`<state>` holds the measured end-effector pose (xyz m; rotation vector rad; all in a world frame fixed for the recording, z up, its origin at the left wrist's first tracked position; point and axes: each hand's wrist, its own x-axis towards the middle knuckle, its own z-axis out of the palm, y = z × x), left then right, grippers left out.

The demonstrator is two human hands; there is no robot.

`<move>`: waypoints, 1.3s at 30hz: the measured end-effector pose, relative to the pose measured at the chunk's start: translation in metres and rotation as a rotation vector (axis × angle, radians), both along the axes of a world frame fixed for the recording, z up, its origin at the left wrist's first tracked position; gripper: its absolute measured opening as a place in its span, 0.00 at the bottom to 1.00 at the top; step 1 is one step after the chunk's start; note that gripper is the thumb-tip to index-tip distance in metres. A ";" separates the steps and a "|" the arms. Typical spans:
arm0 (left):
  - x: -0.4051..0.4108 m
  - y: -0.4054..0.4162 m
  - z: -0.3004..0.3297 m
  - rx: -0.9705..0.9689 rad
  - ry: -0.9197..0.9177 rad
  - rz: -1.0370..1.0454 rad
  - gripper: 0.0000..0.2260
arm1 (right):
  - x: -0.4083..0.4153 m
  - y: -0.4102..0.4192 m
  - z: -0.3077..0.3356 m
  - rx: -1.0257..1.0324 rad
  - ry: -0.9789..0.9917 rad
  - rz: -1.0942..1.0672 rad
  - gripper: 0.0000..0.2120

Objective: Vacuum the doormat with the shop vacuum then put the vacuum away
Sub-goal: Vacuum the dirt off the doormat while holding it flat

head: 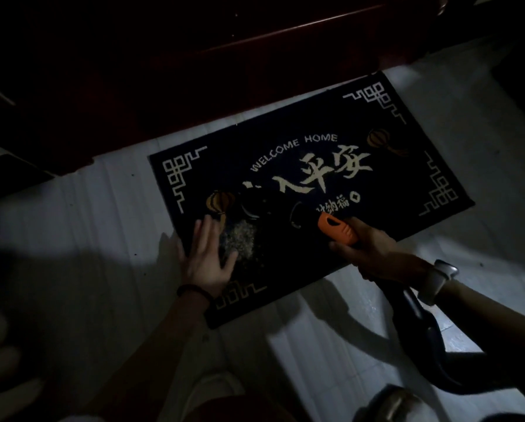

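While hands (208, 260) flank debris (239, 242), doormat (316, 166) lies beneath.

One doormat (331, 166), two hands, one hose (431, 339)

Dim, underexposed view. A pool of light falls on the pale floor (455, 166) and the doormat (285, 123); the arms cast hard shadows. Corners sink into black, edges soft and bent.
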<state>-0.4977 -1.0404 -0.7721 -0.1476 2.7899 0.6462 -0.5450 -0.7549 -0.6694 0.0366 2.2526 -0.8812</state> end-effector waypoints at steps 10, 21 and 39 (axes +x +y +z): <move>-0.015 0.044 -0.002 -0.198 0.221 -0.249 0.29 | -0.008 -0.005 0.011 -0.262 -0.091 -0.172 0.16; -0.013 0.031 -0.009 -0.240 0.102 -0.326 0.29 | -0.010 0.007 0.015 -0.308 -0.196 -0.268 0.21; 0.029 -0.022 -0.024 -0.097 -0.186 0.087 0.28 | 0.043 -0.024 -0.008 0.352 0.274 0.352 0.23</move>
